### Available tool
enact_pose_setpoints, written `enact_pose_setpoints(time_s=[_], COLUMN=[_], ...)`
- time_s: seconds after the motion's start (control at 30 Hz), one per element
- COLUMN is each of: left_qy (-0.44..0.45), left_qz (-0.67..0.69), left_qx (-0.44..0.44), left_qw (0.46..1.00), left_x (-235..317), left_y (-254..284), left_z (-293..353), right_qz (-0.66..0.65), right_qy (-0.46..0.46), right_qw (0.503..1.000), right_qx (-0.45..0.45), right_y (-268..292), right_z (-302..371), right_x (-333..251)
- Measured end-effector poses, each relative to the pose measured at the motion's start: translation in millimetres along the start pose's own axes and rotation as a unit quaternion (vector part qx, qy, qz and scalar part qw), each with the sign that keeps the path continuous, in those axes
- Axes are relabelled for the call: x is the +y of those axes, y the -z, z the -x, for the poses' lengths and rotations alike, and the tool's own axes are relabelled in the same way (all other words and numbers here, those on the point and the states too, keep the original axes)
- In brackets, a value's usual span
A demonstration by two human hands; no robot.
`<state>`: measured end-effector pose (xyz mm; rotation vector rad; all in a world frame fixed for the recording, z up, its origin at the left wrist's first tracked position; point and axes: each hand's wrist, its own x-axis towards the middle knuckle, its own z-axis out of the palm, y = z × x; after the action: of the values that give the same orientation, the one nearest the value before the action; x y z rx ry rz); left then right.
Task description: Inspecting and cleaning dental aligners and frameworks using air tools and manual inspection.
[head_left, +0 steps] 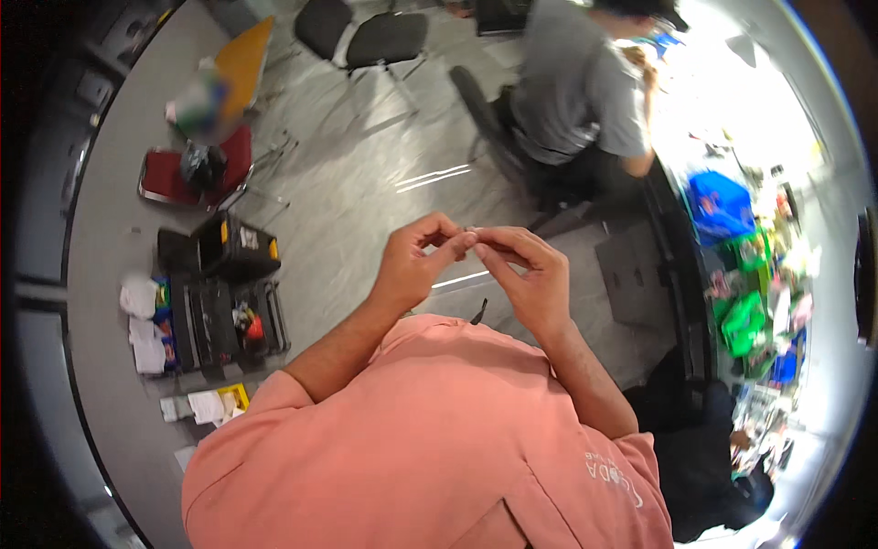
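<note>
Both of my hands are raised in front of my chest, their fingertips meeting. My left hand [416, 259] is closed in a pinch, thumb against forefinger. My right hand [529, 271] pinches from the other side, its fingertips touching those of the left. A tiny dark thing [470, 229] shows at the point where the fingertips meet; it is too small to name, and the fingers mostly cover it.
On the right, a brightly lit bench holds a blue bin [721, 206] and a green bin [743, 322] among small parts. A seated person [581, 91] works there. At left stand an open black toolbox [240, 252], a red chair [240, 165] and a black chair [389, 38].
</note>
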<state>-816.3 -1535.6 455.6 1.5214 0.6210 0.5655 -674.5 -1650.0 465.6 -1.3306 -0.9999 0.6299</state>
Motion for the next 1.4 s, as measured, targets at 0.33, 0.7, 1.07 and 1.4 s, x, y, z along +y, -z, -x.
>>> enact_pose_setpoints(time_s=[0.33, 0.7, 1.07, 1.4], left_qy=[-0.069, -0.054, 0.088, -0.015], left_qz=[-0.003, -0.046, -0.212, -0.21], left_qx=[0.182, 0.286, 0.432, 0.348], left_qw=[0.981, 0.956, 0.872, 0.914], left_x=[-1, -16, 20, 1], left_y=[258, 374, 444, 545], left_z=[60, -10, -177, -341], right_qz=[-0.071, -0.102, 0.021, 0.011], right_qy=[0.009, -0.119, -0.063, -0.034], right_qw=[0.972, 0.899, 0.841, 0.909], right_qx=[-0.222, -0.41, -0.536, -0.416], right_y=[-266, -370, -428, -455], right_z=[-110, -260, -469, -610], right_x=[-5, 29, 66, 116])
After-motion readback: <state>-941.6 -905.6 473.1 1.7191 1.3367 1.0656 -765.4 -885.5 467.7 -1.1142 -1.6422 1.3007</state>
